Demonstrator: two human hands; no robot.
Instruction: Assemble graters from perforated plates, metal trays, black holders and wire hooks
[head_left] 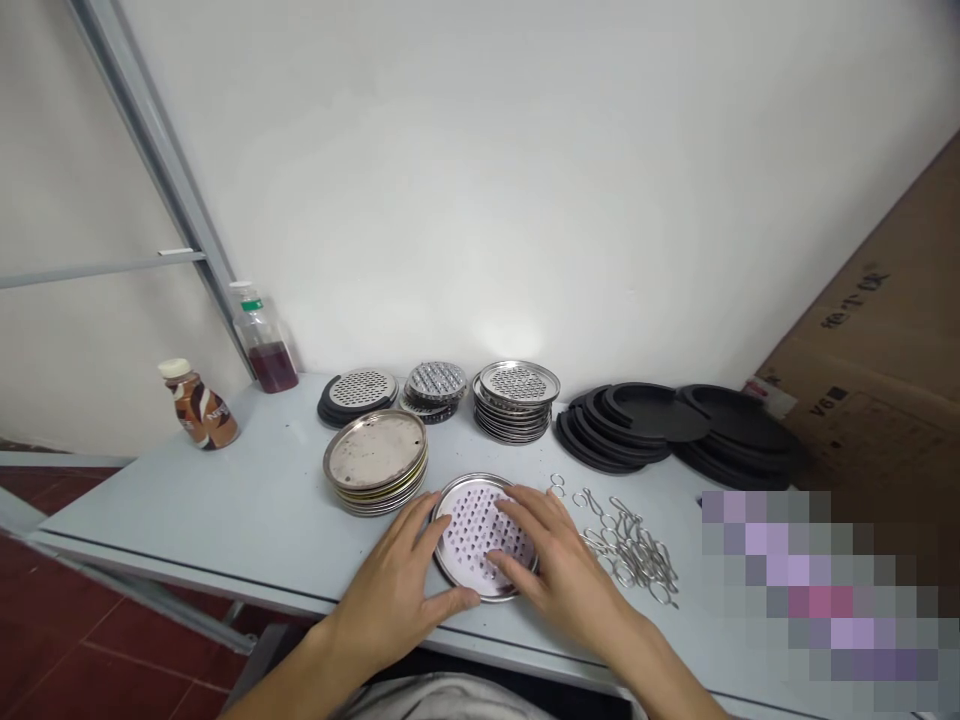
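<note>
A round metal grater disc [474,535], full of small holes, lies within a raised metal rim [459,483] on the table in front of me. My left hand [394,575] curves around its left side, fingers at the rim and thumb at the near edge. On the right, my right hand [559,560] grips the disc, with fingertips over the far right part and thumb on the perforated face. Its underside is hidden. Beside my right hand lies a loose pile of bent wire hooks with loops [637,555]. A stack of flat round metal plates [379,450] stands just beyond my left hand.
Along the wall stand more perforated discs [364,388], a small grater stack [437,382], a taller rimmed stack [517,400] and black round holders [645,415]. Two bottles, one brown [202,410] and one with dark red liquid [271,365], stand left. A cardboard box [885,380] rises right.
</note>
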